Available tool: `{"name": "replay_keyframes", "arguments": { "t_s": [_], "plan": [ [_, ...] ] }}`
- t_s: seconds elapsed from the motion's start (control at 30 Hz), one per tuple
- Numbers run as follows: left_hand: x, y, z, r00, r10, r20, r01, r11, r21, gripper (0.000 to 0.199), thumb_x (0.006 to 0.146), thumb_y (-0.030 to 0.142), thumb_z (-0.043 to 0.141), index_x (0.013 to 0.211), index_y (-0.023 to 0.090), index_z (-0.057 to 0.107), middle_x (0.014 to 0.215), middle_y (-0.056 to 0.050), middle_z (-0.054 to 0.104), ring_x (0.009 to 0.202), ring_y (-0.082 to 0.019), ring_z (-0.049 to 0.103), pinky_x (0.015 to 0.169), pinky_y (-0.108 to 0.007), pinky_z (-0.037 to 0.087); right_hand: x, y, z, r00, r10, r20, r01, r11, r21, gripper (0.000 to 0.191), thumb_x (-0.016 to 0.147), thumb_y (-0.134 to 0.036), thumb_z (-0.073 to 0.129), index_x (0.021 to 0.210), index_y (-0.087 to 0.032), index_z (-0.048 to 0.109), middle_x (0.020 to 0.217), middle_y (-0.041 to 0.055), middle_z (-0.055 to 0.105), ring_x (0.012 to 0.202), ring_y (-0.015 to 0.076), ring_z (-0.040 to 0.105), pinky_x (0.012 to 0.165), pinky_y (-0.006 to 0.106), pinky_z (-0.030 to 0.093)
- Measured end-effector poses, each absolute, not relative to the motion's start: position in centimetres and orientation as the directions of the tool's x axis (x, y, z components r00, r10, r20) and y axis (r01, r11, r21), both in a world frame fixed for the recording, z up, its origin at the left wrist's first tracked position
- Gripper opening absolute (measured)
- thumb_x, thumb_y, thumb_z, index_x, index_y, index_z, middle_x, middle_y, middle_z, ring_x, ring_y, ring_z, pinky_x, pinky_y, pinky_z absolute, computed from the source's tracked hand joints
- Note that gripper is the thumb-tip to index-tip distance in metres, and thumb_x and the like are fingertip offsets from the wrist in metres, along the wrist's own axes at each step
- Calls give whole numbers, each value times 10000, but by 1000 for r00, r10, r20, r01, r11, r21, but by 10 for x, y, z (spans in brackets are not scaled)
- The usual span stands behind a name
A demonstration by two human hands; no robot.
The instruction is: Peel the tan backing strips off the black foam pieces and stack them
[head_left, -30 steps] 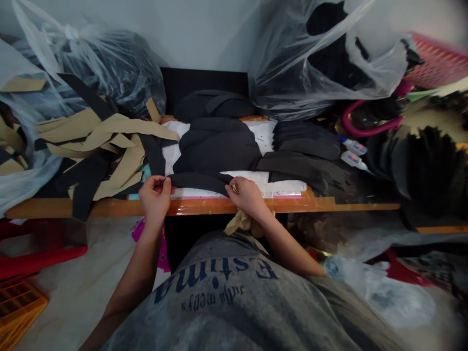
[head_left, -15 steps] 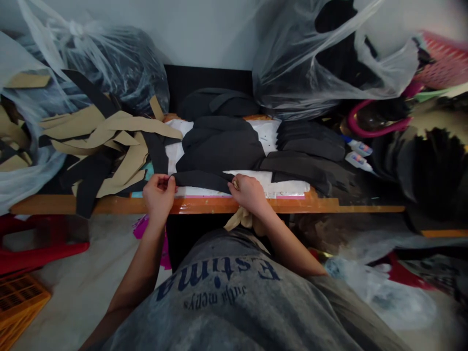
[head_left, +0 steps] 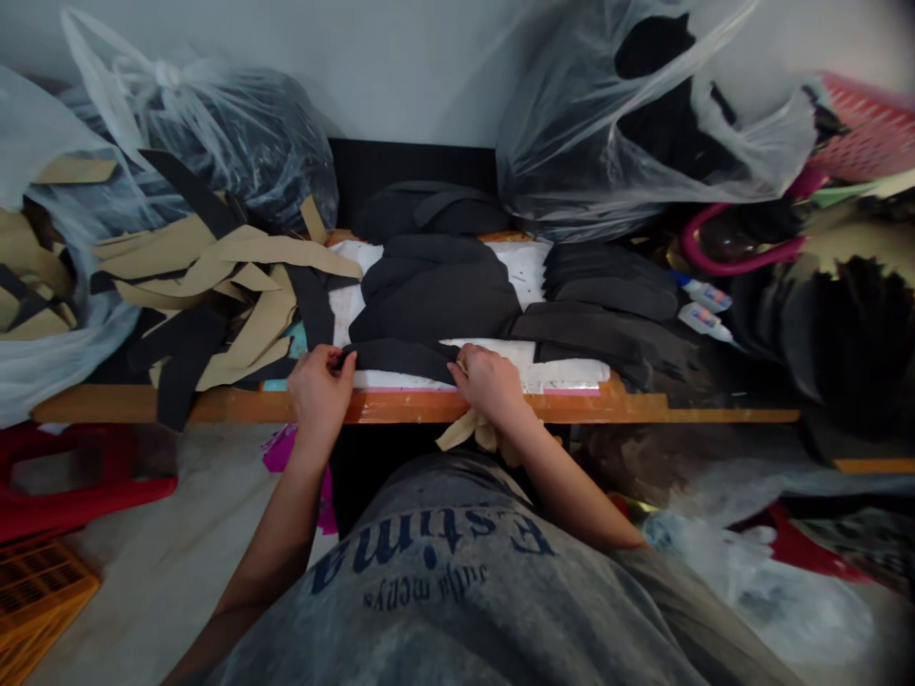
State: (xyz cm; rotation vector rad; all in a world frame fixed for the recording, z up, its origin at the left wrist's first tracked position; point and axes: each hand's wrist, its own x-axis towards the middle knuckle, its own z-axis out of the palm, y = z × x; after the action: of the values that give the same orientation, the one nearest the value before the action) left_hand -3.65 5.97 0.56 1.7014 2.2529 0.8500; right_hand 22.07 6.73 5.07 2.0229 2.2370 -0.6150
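Observation:
A curved black strip [head_left: 404, 358] lies across the white sheet [head_left: 572, 370] at the front of the bench. My left hand [head_left: 319, 383] pinches its left end between thumb and fingers. At the other end, my right hand [head_left: 487, 379] has its fingers closed on the strip. Just behind the strip is a pile of broad black pieces [head_left: 439, 291]. To the left, tan and black strips [head_left: 247, 250] lie in a loose heap. Black pieces overlap in a fanned stack [head_left: 607, 276] on the right.
Clear plastic bags [head_left: 264, 143] stand at the back left and back right. Two small bottles [head_left: 704, 321] lie right of the stack, near a pink basket [head_left: 868, 124]. The bench's orange front edge [head_left: 400, 407] runs before me; a red stool [head_left: 92, 491] is lower left.
The whole view has shifted slightly, so the bench sits a little lower and further right. Both hands keep hold of the strip's ends, with the left hand slightly closer to the right.

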Motion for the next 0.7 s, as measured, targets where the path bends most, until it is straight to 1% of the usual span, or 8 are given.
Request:
{"name": "replay_keyframes", "arguments": {
  "t_s": [0.17, 0.23, 0.33, 0.37, 0.43, 0.53, 0.6, 0.7],
  "plan": [
    [-34, 57, 13, -311, 934, 173, 869, 206, 450, 256, 870, 452, 651, 961, 213, 648, 797, -81, 642, 795, -298, 643, 794, -411, 489, 222, 67, 56, -184, 943, -278, 972, 133, -193, 243, 1029, -414, 521, 1140, -222, 619, 1050, 90, 759, 909, 277, 728, 691, 311, 453],
    [-39, 59, 17, -345, 924, 166, 863, 243, 444, 424, 820, 521, 713, 1090, 204, 630, 819, -97, 653, 810, -329, 654, 794, -437, 493, 222, 66, 59, -211, 938, -273, 971, 170, -165, 241, 1034, -416, 518, 1145, -224, 613, 1011, 89, 761, 884, 274, 733, 665, 303, 442],
    [-49, 64, 21, -409, 894, 181, 847, 298, 440, 853, 661, 597, 837, 1333, 176, 521, 916, -130, 668, 883, -379, 662, 827, -495, 504, 220, 66, 62, -230, 933, -276, 971, 200, -130, 250, 1041, -420, 508, 1165, -228, 608, 982, 100, 763, 859, 275, 738, 657, 299, 438],
    [-53, 66, 21, -392, 902, 182, 852, 281, 443, 887, 649, 590, 846, 1355, 170, 509, 953, -137, 666, 925, -384, 660, 855, -507, 505, 219, 66, 63, -231, 932, -279, 971, 204, -123, 258, 1041, -427, 508, 1173, -228, 606, 983, 107, 763, 861, 278, 739, 663, 301, 440],
    [-56, 70, 19, -292, 937, 192, 872, 178, 457, 698, 707, 545, 809, 1253, 170, 589, 1023, -146, 653, 1039, -374, 640, 942, -509, 492, 218, 67, 64, -228, 930, -288, 973, 203, -114, 295, 1025, -466, 536, 1182, -224, 602, 993, 119, 763, 877, 287, 738, 679, 306, 445],
    [-57, 69, 16, -157, 963, 217, 841, 15, 540, 339, 787, 490, 719, 921, 185, 660, 1025, -123, 641, 1083, -311, 621, 1001, -446, 476, 221, 67, 64, -237, 929, -286, 970, 207, -131, 357, 984, -517, 597, 1191, -226, 594, 1022, 115, 766, 892, 287, 734, 680, 302, 435],
    [-56, 61, 16, -193, 964, 184, 736, 18, 677, 304, 804, 493, 687, 836, 195, 633, 909, -72, 647, 919, -240, 643, 881, -372, 512, 228, 66, 64, -259, 925, -279, 963, 224, -153, 331, 995, -504, 583, 1190, -236, 590, 1022, 96, 769, 886, 274, 729, 662, 294, 414],
    [-54, 36, 17, -227, 974, 22, 536, 107, 837, 318, 814, 515, 690, 873, 208, 633, 756, -9, 639, 690, -166, 614, 665, -283, 483, 241, 60, 63, -284, 913, -291, 956, 245, -163, 279, 1022, -482, 535, 1158, -245, 598, 978, 77, 769, 853, 260, 720, 630, 293, 373]
  ]
}}
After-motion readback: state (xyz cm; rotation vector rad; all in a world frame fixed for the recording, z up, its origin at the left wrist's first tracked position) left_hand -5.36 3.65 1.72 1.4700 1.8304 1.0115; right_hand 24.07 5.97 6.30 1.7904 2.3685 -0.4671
